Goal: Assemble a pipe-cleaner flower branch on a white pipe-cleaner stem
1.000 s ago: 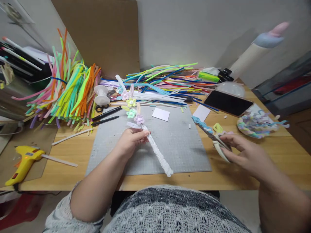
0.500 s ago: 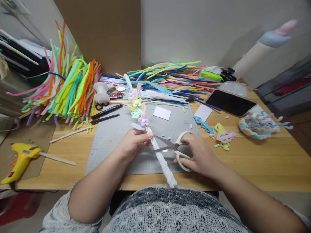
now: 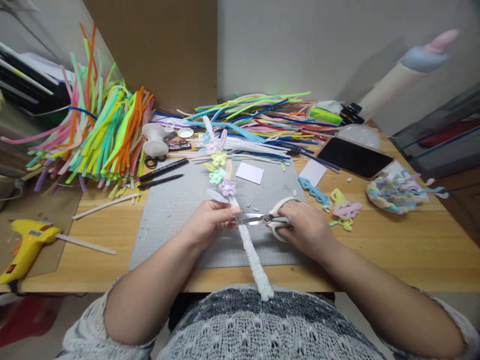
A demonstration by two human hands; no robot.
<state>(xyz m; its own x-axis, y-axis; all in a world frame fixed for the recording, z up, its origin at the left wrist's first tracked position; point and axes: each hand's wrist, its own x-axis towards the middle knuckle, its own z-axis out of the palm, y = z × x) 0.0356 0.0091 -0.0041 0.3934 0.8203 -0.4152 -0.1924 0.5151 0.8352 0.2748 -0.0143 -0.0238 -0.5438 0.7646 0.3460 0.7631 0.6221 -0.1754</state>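
1. So the white fuzzy stem with pastel flowers point(image 3: 254, 260) was slanting over the grey cutting mat point(image 3: 168, 225), its flower end up by the white sticks point(image 3: 255, 146) at the back and its bottom end past the table's near edge, right by the sweater point(image 3: 262, 330).
2. Left hand point(image 3: 210, 222) had the stem pinched between thumb and fingers just under the flowers, hiding that bit.
3. Right hand point(image 3: 307, 227) had its fingers wrapped in the handles of the scissors point(image 3: 268, 219). The blades crossed the stem with the tips right by the left fingers; couldn't tell if they were biting in.
4. Nearest clutter: a white card point(image 3: 249, 173) just above the blades, plus blue point(image 3: 314, 192) and yellow-and-pink twisted bits point(image 3: 347, 209) beyond the right hand.
5. Further out: a phone point(image 3: 360, 157) on the right, two black pens point(image 3: 161, 181) at the mat's left corner, and a yellow glue gun point(image 3: 28, 245) far left.
6. A colourful heap of sticks point(image 3: 255, 120) blocked the back.
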